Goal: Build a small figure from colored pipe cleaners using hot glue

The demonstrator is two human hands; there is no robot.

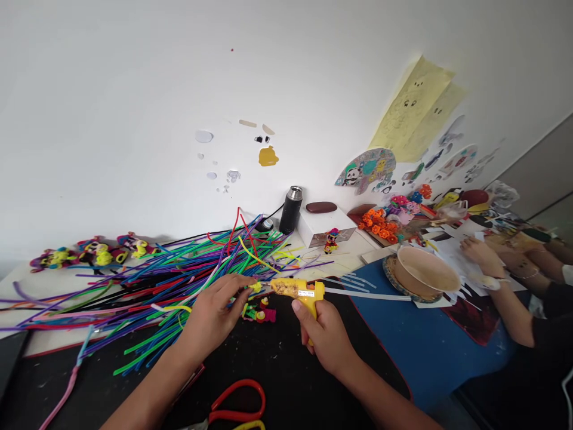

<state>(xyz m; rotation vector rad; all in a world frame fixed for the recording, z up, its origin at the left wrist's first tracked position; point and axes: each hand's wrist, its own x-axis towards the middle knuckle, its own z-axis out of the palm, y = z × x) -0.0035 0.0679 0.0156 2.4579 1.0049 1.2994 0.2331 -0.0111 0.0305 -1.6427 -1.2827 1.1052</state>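
Observation:
My right hand (pixel 329 334) is wrapped round the handle of a yellow hot glue gun (pixel 290 289), whose nozzle points left. A long pale glue stick (pixel 369 294) runs out of the gun's back end. My left hand (pixel 219 307) pinches a small yellow fuzzy piece (pixel 255 286) by the nozzle; whether the two touch I cannot tell. Just below the nozzle, a small pipe-cleaner figure (pixel 259 313) in green, yellow and magenta lies on the black mat (pixel 286 370). Many coloured pipe cleaners (pixel 179 278) are heaped left of my hands.
Red-handled scissors (pixel 239 400) lie at the near edge. Several finished figures (pixel 94 252) line the back left. A black flask (pixel 292 209) stands beside a white box (pixel 320 224). Rightward are a bowl (pixel 427 272), orange fuzzy flowers (pixel 380 226) and another person's arm (pixel 505 298).

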